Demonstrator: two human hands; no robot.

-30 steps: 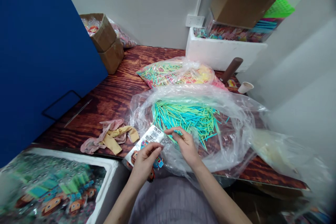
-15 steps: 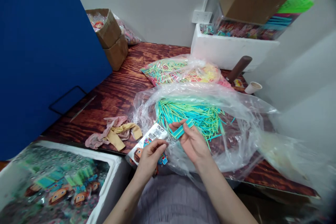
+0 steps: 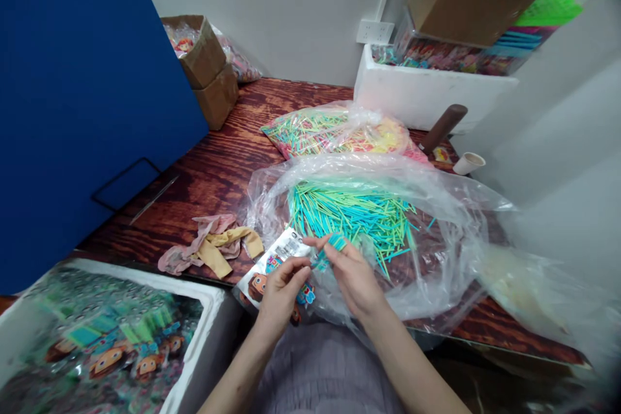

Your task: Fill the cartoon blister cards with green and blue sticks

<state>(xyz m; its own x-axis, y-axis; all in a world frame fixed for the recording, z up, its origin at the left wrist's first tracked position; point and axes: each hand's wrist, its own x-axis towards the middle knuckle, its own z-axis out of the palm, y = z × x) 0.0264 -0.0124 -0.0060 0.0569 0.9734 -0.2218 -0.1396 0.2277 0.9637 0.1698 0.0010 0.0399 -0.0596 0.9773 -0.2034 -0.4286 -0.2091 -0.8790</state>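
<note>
My left hand [image 3: 280,290] pinches the open edge of a small printed packet [image 3: 272,265] with cartoon figures, near the table's front edge. My right hand [image 3: 353,272] is closed on a small bundle of blue-green sticks [image 3: 330,248], whose tips point at the packet's mouth. Just beyond both hands lies a heap of loose blue and green sticks [image 3: 354,215] on an open clear plastic bag [image 3: 436,207].
A second bag of mixed coloured sticks [image 3: 339,129] lies further back. Crumpled gloves [image 3: 213,247] rest at the left. White foam boxes stand at the back right [image 3: 427,94] and front left [image 3: 204,301], the latter filled with packets. Cardboard boxes [image 3: 204,71], a blue panel [image 3: 72,97], a paper cup [image 3: 468,162].
My right hand lifted a bundle of sticks out of the heap and brought it left and down to the packet held by my left hand.
</note>
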